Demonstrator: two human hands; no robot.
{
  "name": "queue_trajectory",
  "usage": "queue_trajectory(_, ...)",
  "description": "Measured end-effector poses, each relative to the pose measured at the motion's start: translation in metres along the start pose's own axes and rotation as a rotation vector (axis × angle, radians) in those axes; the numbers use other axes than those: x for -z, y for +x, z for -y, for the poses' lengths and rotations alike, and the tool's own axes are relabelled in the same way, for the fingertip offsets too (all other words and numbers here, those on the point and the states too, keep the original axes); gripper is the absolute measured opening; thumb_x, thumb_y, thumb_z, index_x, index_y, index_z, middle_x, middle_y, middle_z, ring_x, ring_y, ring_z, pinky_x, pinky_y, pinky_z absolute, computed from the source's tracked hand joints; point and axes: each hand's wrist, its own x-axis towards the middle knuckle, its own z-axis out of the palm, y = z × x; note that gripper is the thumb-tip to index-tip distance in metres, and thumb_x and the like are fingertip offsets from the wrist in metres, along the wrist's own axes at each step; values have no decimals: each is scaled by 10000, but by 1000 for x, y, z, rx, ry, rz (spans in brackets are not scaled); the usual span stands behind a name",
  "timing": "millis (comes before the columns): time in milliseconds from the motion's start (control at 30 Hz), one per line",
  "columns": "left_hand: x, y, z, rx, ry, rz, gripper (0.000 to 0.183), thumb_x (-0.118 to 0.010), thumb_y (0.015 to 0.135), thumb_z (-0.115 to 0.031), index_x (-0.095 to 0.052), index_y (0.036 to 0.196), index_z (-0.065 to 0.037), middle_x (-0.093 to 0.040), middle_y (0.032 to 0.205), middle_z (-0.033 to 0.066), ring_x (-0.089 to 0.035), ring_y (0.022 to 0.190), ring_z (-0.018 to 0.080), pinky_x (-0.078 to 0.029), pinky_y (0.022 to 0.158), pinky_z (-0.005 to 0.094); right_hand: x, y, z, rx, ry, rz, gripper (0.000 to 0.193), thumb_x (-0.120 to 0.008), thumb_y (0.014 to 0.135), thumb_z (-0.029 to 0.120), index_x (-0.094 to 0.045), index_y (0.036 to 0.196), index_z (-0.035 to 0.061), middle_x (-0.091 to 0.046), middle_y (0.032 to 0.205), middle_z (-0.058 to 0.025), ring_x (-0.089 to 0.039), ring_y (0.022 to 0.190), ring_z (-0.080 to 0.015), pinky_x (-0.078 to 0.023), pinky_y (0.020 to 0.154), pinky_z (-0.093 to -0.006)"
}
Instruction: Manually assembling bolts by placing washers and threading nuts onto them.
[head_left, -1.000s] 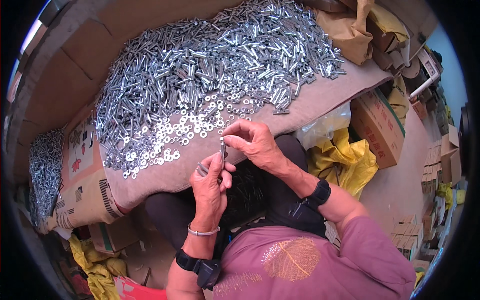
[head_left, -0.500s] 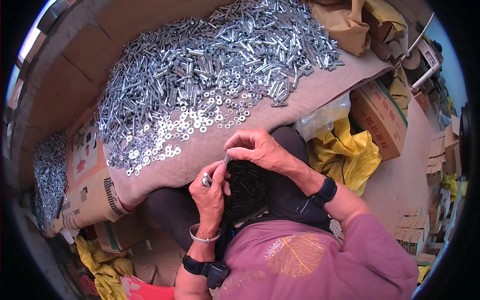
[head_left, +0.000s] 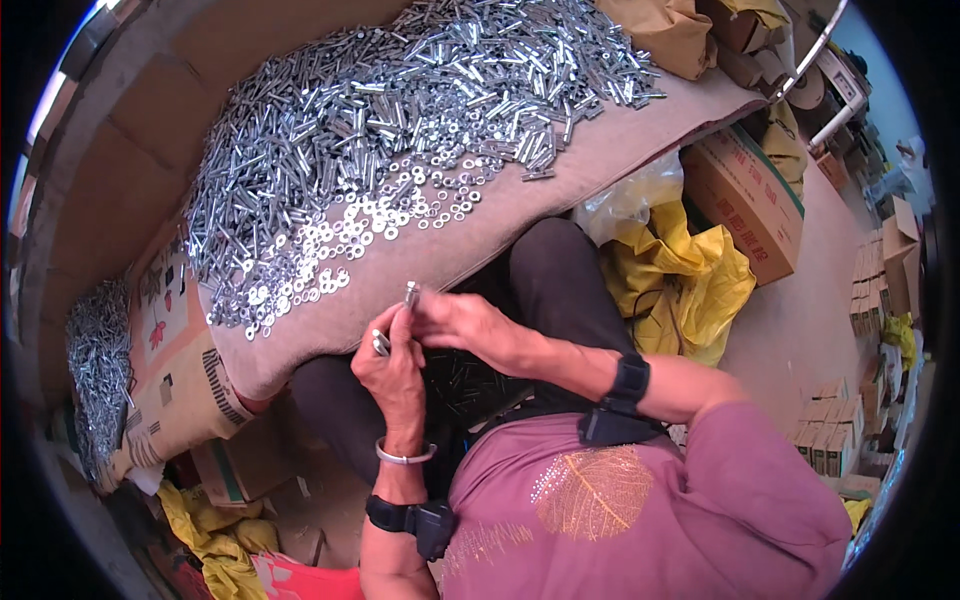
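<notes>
My left hand (head_left: 392, 368) is closed, with a shiny metal bolt (head_left: 411, 293) standing up from between thumb and fingers. More short metal cylinders (head_left: 380, 343) are tucked in the same hand. Right beside the upright bolt is my right hand (head_left: 475, 325), its fingertips smeared by motion, so their grip does not show. Beyond both hands, pale flat washers (head_left: 350, 235) lie scattered on a padded brown cover (head_left: 480, 240). Behind them spreads a large heap of metal sleeves (head_left: 350, 130), with nuts mixed in. Dark bolts (head_left: 465, 385) lie below my hands, between my legs.
Another heap of thin metal pieces (head_left: 98, 370) sits at the far left. On the right are a cardboard box (head_left: 745, 205), a yellow sack (head_left: 690, 290) and clear plastic (head_left: 640, 195). Small stacked boxes (head_left: 828, 435) stand on the floor farther right.
Both hands have shifted slightly left. The right hand has turned and dropped lower beside the left, and the bolt now points up from the left fingertips. The whole view has shifted slightly.
</notes>
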Motion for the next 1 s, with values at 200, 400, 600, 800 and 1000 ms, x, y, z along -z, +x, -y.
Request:
queue_trajectory(200, 12, 1, 2, 174, 59, 211, 201, -623, 873, -153, -670, 958, 23, -572, 645, 0, -482, 538, 50, -358, 499, 198, -1, -28, 26, 171, -778, -233, 252, -591, 888, 174, -613, 1070, 1, -652, 921, -97, -618, 868, -145, -486, 748, -291)
queue_trajectory(400, 4, -3, -7, 467, -249, 506, 128, -555, 903, -107, -611, 941, 1, -602, 826, 16, -570, 735, 81, -469, 658, 230, 0, -2, 24, 150, -746, -113, 186, -587, 875, 143, -632, 985, 0, -643, 852, -53, -589, 760, -100, -490, 681, -255)
queue_trajectory(600, 0, 0, -37, 652, -676, 395, 285, -582, 905, -171, -540, 1121, 9, -593, 1092, 114, -603, 970, 155, -514, 838, 266, 15, 11, 45, 138, -553, -201, 183, -596, 895, 147, -602, 945, -29, -619, 770, -29, -565, 693, -66, -479, 625, -230)
queue_trajectory(800, 5, 20, -5, 563, -784, 313, 201, -533, 935, -151, -547, 1069, -2, -636, 851, 112, -543, 552, 93, -417, 484, 173, 12, 40, 60, 157, -820, -135, 206, -585, 888, 164, -608, 975, -21, -637, 782, -77, -595, 715, -120, -484, 650, -274)
queue_trajectory(1000, 9, 31, -7, 643, -828, 179, 177, -542, 931, -156, -554, 1051, -26, -617, 765, 96, -415, 415, 75, -297, 398, 193, 49, 89, 79, 608, -1460, -310, 208, -610, 799, 139, -622, 978, 34, -613, 916, -128, -585, 869, -288, -459, 772, -389)
